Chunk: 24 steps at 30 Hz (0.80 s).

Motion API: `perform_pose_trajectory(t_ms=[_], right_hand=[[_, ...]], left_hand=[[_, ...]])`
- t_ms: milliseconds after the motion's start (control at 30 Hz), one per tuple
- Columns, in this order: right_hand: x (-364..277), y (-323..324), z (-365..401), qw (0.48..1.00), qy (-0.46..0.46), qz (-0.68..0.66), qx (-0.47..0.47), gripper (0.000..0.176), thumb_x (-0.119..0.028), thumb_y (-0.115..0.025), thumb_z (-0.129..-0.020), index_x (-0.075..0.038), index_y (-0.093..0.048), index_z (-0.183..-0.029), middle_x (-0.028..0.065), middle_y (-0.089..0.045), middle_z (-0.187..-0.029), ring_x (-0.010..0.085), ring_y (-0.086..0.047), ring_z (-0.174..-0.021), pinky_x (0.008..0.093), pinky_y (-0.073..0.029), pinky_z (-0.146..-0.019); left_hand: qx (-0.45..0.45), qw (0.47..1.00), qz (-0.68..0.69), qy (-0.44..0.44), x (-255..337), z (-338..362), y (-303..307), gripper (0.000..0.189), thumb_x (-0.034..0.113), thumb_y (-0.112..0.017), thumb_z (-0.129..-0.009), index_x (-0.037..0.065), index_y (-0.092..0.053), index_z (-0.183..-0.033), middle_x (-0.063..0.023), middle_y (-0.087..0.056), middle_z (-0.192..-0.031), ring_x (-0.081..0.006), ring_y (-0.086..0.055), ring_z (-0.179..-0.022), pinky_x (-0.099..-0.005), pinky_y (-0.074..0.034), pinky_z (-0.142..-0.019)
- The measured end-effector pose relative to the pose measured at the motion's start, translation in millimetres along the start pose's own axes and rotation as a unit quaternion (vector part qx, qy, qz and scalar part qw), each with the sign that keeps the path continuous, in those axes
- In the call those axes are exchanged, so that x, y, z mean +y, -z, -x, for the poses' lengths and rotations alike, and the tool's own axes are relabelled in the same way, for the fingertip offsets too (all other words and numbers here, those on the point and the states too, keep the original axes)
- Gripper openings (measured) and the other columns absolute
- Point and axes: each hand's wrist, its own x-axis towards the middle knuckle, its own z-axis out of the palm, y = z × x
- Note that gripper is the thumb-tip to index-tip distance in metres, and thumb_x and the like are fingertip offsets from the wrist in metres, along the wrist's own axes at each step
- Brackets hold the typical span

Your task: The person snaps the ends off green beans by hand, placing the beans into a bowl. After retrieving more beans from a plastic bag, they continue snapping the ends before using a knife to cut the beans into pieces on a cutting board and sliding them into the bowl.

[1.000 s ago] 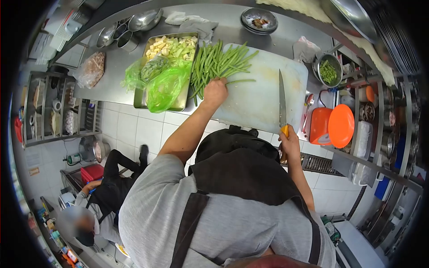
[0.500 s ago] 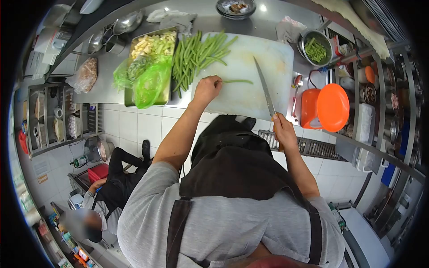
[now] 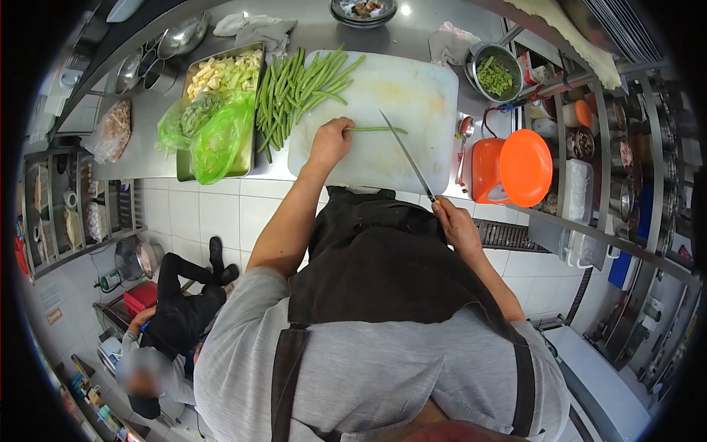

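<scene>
My left hand (image 3: 331,142) pinches one end of a single green bean (image 3: 372,129), which points right across the white cutting board (image 3: 412,85). In my right hand (image 3: 458,225) is a long kitchen knife (image 3: 414,163), gripped by its handle at the board's near edge. The blade slants up and left, and near its tip it overlaps the bean's free end in this view. Beyond my left hand, a heap of whole green beans (image 3: 298,92) covers the board's left side and spills past its edge.
A metal tray (image 3: 183,168) left of the beans holds chopped vegetables and a green plastic bag (image 3: 221,140). At right are a pan of cut green pieces (image 3: 495,77), a spoon (image 3: 465,129) and an orange container (image 3: 526,168). Another person (image 3: 173,324) sits behind at lower left.
The knife has swung left, so its tip end now crosses the bean. My left hand still pinches the bean. The whole view has shifted, moving the counter leftward in the picture.
</scene>
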Motion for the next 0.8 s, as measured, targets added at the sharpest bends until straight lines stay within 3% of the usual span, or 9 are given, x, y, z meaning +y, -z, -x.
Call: perform_pose_trajectory(t_ms=[33, 300, 400, 567, 800], right_hand=[[-3.1, 5.4, 0.3, 1.000, 0.001, 0.014, -0.011, 0.035, -0.033, -0.050, -0.101, -0.006, -0.059, -0.122, 0.0262, -0.066, -0.086, 0.0452, -0.064, -0.086, 0.0499, -0.049, -0.073], [-1.8, 10.7, -8.8, 1.000, 0.014, -0.006, 0.022, 0.032, -0.031, -0.050, -0.101, -0.006, -0.058, -0.118, 0.0246, -0.065, -0.082, 0.0449, -0.062, -0.084, 0.0512, -0.046, -0.071], [6.4, 7.8, -16.3, 0.998, -0.032, 0.037, -0.041, 0.033, -0.032, -0.051, -0.101, -0.006, -0.058, -0.120, 0.0247, -0.065, -0.084, 0.0447, -0.062, -0.085, 0.0512, -0.047, -0.072], [6.5, 7.1, -12.4, 0.999, 0.028, 0.004, 0.023, 0.033, -0.034, -0.049, -0.101, -0.007, -0.057, -0.117, 0.0257, -0.065, -0.084, 0.0456, -0.062, -0.086, 0.0527, -0.045, -0.072], [13.6, 2.1, -24.4, 0.998, 0.019, 0.028, -0.047, 0.030, -0.031, -0.050, -0.101, -0.005, -0.058, -0.113, 0.0262, -0.065, -0.085, 0.0457, -0.062, -0.087, 0.0528, -0.045, -0.073]], left_hand=[[-0.001, 1.000, 0.010, -0.011, 4.4, -0.5, 0.2, 0.018, -0.001, -0.059, -0.079, 0.002, -0.068, -0.095, -0.0199, -0.068, -0.089, -0.0382, -0.066, -0.082, -0.0449, -0.054, -0.077], [-0.024, 1.000, -0.010, -0.013, 12.3, -10.8, -4.1, 0.018, -0.001, -0.060, -0.080, 0.003, -0.069, -0.095, -0.0193, -0.068, -0.090, -0.0386, -0.066, -0.082, -0.0451, -0.054, -0.077], [-0.026, 0.999, -0.020, -0.015, 11.2, -12.7, -5.0, 0.018, 0.000, -0.060, -0.080, 0.004, -0.069, -0.095, -0.0190, -0.068, -0.090, -0.0386, -0.066, -0.082, -0.0453, -0.054, -0.078], [-0.034, 0.999, -0.027, -0.022, 10.3, -12.7, -9.3, 0.020, 0.001, -0.061, -0.080, 0.004, -0.069, -0.098, -0.0194, -0.068, -0.086, -0.0357, -0.067, -0.080, -0.0423, -0.054, -0.075], [-0.056, 0.998, -0.023, -0.017, 25.9, -12.7, -24.3, 0.017, 0.002, -0.061, -0.081, 0.004, -0.067, -0.096, -0.0181, -0.069, -0.090, -0.0360, -0.067, -0.081, -0.0434, -0.055, -0.075]])
